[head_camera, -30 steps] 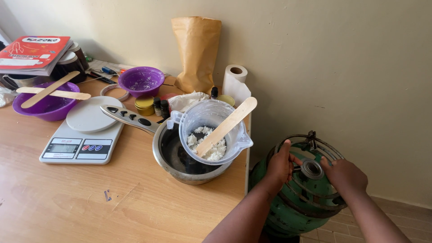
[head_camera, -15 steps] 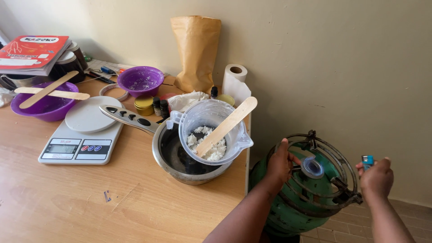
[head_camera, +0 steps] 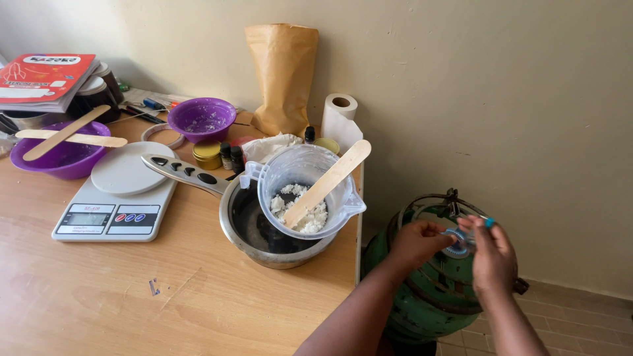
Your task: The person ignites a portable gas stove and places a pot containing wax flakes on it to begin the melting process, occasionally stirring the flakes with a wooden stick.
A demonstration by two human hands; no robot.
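Observation:
A green gas cylinder (head_camera: 422,310) with a burner and a round wire pot stand (head_camera: 428,201) on top sits on the floor beside the table. My left hand (head_camera: 417,241) rests on the burner's knob area. My right hand (head_camera: 491,257) holds a small blue lighter (head_camera: 488,223) right over the burner. On the wooden table (head_camera: 99,296), a metal saucepan (head_camera: 245,224) holds a clear plastic jug (head_camera: 300,168) of white flakes with a wooden stick (head_camera: 330,181) in it.
A white kitchen scale (head_camera: 115,198) lies left of the pan. Two purple bowls (head_camera: 201,118) (head_camera: 56,155), small bottles and tins (head_camera: 208,153), a brown paper bag (head_camera: 282,72), a paper roll (head_camera: 339,118) and stacked books (head_camera: 43,79) line the back. The wall is close behind the cylinder.
My right hand drew away to the right with the blue lighter, then came back over the burner. My left hand stayed at the burner, shifting slightly.

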